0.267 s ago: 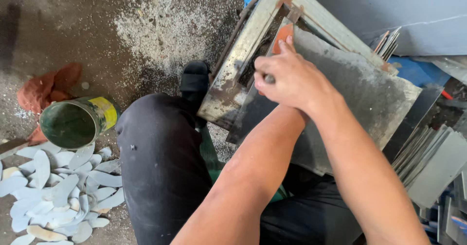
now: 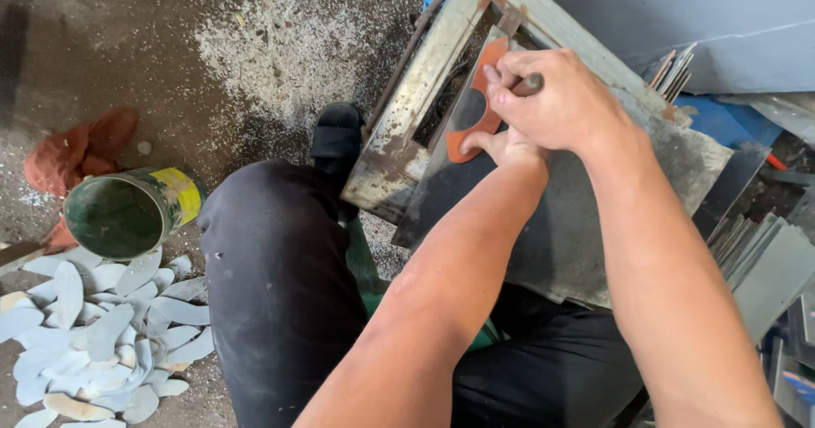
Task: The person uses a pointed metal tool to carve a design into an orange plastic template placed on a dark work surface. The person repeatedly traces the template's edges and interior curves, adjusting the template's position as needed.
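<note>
A grey flat sheet (image 2: 594, 224) leans on a rusty metal frame (image 2: 424, 80) in front of my knees. An orange template (image 2: 486, 76) with a curved cut-out lies on the sheet's upper end. My right hand (image 2: 560, 97) is closed around a short dark tool (image 2: 531, 82), its tip at the template's edge. My left hand (image 2: 501, 145) sits just under the right one, its fingers pressing the template's lower part against the sheet. Most of the left hand is hidden by the right hand.
A green can with a yellow label (image 2: 127, 211) stands on the dusty floor at the left, beside a red cloth (image 2: 76, 152). Several pale leaf-shaped offcuts (image 2: 93, 335) lie below it. More grey sheets (image 2: 764, 267) are stacked at the right. My black shoe (image 2: 337, 135) rests by the frame.
Both hands have shifted a little up and right along the sheet, and more of the orange template shows now.
</note>
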